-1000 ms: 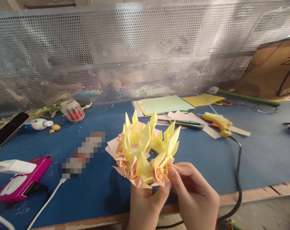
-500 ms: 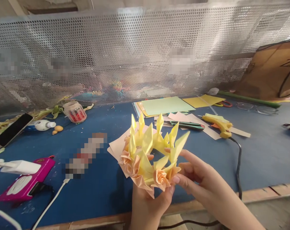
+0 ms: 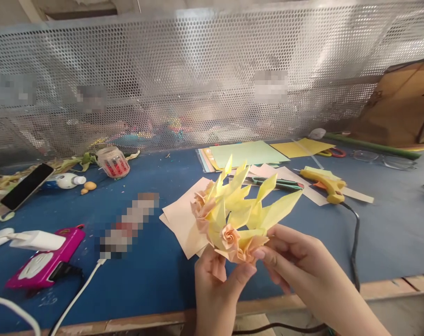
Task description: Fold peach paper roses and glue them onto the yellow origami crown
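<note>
Between my two hands is a paper crown, a ring of pointed yellow folds with peach paper roses round its lower edge. It is tilted, held above the near part of the blue table. My left hand grips the bottom edge from below, its thumb pressed near a rose. At the crown's right side, my right hand pinches a peach fold between thumb and fingers. Some fingertips are hidden behind the paper. Peach paper sheets lie on the table behind the crown.
A yellow glue gun and a green-black utility knife lie behind, near stacked coloured paper. To the left are a magenta power strip, a phone and a jar. A perforated metal screen borders the back.
The crown has tipped and turned, its points now leaning to the right and its ring seen more from the side. Both hands still hold it; the view has shifted slightly.
</note>
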The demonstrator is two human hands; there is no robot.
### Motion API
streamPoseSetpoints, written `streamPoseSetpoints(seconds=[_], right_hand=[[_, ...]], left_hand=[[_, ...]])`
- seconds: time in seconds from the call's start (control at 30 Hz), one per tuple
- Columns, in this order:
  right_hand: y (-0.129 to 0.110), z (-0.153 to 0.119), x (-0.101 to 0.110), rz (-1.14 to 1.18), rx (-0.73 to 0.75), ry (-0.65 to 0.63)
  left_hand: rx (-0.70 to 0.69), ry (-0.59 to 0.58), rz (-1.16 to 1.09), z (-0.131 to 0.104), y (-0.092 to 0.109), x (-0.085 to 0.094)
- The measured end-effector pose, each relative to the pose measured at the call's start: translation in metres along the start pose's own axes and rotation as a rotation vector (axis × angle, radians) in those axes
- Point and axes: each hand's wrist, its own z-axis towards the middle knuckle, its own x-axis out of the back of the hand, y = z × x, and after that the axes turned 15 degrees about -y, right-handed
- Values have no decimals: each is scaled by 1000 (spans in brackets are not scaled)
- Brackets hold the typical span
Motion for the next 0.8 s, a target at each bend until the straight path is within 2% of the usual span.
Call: streamPoseSetpoints(seconds=[0.1, 0.37, 0.57, 0.8], right_hand=[[-4, 0, -8, 16, -18, 72], [-5, 3, -15, -15, -13, 104], [-6, 3, -16, 15, -41, 82], [-7, 6, -16, 98, -64, 67]], left_hand=[[-19, -4, -59, 3, 2, -4], [-37, 12, -42, 4, 1, 0], [-53, 61, -81, 4, -7, 0], [-19, 97, -10, 6, -3, 1]])
